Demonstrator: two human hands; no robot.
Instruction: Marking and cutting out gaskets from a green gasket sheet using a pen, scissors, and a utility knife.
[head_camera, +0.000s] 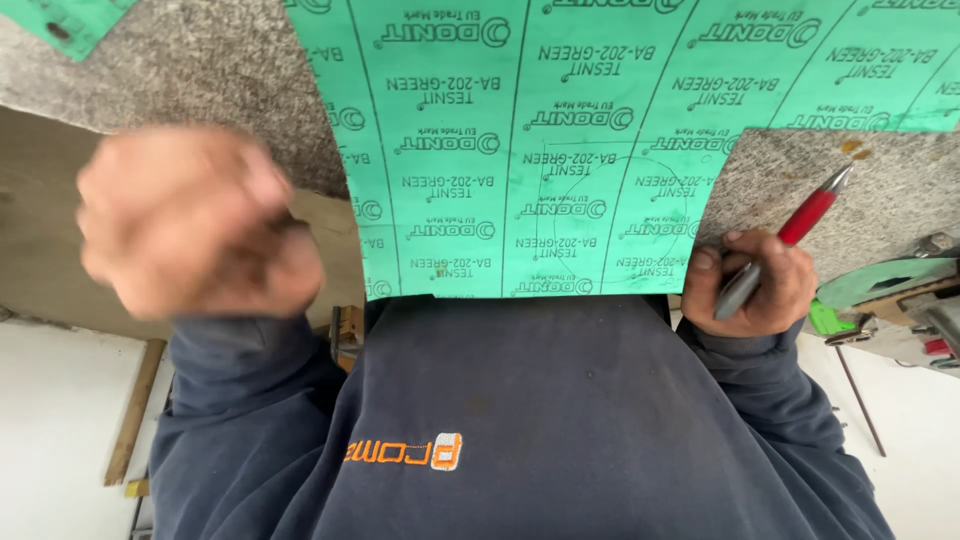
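Fingers of left hand (195, 225): curled into a loose fist, blurred, raised clear of bench; nothing seen in the grip, though blur prevents certainty. Well left of green sheet, not touching it.

Green gasket sheet (560, 150): large, thin, printed with repeated dark lettering and ruled lines; faint pencilled circles near its lower middle. Lies flat on bench, near edge meeting dark blue sweatshirt (520, 420), lower corners hanging just past the bench edge.

Right hand (752, 285): fingers closed around red-and-grey pen (790, 240), tip pointing up and right; thumb pressing on lower right corner of sheet.

Speckled grey stone bench top (870, 200): bare on either side of sheet. Second green offcut (65, 20) at upper left corner. Green scraps and metal tools (900, 300) far right. Pale floor (60, 400) below, wooden strip (135, 410) at left.
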